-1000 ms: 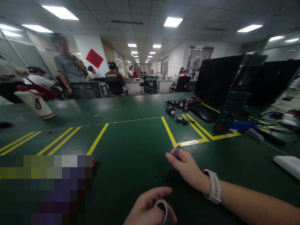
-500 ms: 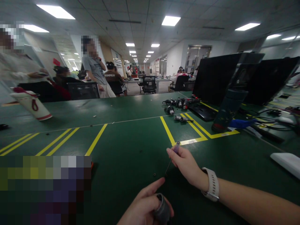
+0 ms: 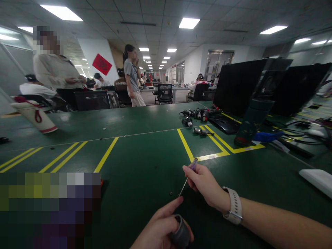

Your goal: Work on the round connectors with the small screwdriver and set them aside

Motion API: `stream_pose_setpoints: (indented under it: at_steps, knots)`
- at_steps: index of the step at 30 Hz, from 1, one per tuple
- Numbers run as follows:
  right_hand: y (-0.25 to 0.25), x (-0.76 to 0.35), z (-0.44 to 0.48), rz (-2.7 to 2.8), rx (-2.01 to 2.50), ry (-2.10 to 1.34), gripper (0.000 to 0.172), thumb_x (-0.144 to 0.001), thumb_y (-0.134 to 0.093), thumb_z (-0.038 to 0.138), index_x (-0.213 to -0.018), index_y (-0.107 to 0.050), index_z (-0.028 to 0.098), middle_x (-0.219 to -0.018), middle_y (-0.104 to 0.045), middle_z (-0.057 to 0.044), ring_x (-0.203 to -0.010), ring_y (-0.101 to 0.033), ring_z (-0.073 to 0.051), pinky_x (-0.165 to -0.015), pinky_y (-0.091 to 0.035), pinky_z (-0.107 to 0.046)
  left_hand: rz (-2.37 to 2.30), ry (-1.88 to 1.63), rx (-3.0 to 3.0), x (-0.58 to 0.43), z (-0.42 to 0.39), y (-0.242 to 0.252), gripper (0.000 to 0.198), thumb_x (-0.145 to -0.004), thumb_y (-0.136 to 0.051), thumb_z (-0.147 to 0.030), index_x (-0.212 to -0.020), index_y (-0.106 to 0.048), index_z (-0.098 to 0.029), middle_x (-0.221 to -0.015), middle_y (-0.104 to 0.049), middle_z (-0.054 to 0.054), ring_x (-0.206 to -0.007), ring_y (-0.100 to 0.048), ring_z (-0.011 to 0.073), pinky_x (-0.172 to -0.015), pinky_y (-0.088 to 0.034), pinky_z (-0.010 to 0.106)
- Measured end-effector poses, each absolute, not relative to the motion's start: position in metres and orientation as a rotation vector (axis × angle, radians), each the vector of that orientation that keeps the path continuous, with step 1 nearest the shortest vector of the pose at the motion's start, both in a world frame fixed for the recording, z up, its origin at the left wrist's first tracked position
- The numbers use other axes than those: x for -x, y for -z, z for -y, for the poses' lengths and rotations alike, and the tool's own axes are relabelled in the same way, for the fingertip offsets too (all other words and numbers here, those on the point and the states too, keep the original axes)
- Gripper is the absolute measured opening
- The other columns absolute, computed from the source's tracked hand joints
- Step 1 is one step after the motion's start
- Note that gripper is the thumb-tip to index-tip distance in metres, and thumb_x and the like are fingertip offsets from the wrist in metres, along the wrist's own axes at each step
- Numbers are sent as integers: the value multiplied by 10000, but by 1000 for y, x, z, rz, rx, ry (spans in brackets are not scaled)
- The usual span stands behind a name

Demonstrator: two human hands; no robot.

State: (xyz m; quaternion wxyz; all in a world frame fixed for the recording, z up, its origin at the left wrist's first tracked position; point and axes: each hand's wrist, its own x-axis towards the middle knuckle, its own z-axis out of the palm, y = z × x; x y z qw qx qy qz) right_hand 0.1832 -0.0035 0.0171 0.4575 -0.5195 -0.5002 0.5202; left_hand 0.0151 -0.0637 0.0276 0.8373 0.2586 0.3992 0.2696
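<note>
My right hand [image 3: 203,181] is closed around the purple handle of a screwdriver [image 3: 194,164], its thin shaft slanting down to the left. The tip ends at the outstretched index finger of my left hand [image 3: 162,224]; whether a tiny part sits there I cannot make out. The other fingers of my left hand are wrapped round a dark grey hollow cylindrical part [image 3: 181,232], its open end facing up. Just left of the screwdriver tip, a small dark ring-like piece [image 3: 171,193] lies on the green table [image 3: 135,173].
Metal cylindrical parts [image 3: 199,131] and dark cabled parts [image 3: 198,114] lie beyond my right hand. A dark bottle [image 3: 254,121] stands before black monitors [image 3: 238,86]. At right is a white object [image 3: 316,181], at left a white cup [image 3: 37,116]. People stand behind the table.
The screwdriver tip has shifted slightly left onto my left fingertip, and its shaft shows more clearly. My left hand still holds the cylinder. Two people behind the table have moved right.
</note>
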Motion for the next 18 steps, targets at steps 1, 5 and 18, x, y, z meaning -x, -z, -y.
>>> stream_pose_setpoints:
  at_steps: [1,5,18]
  knots:
    - [-16,-185,2,1215,1283,-1278,356,-815,-544,513,-691,-502,182,-455,-444,76,-381,-379,-82,-379,-278,-205,-853,-578,-541,-15,63,-28,852,-699,-547,-109,-1442,-138,-28,-650,-696,67,-574,-610,171,-485,-401,227]
    - [-16,-191,-1,1190,1279,-1234,349,-836,-521,511,-722,-503,182,-486,-441,75,-409,-395,-87,-393,-298,-207,-917,-533,-523,-18,61,-28,888,-662,-530,-78,-1439,-108,-4,-608,-692,69,-570,-609,182,-476,-387,229]
    - [-20,-185,5,1383,1256,-1143,375,-809,-558,515,-623,-480,198,-462,-430,70,-427,-390,-101,-436,-309,-235,-838,-618,-573,-15,65,-25,881,-705,-537,-126,-1461,-87,-89,-629,-692,48,-502,-578,146,-448,-386,212]
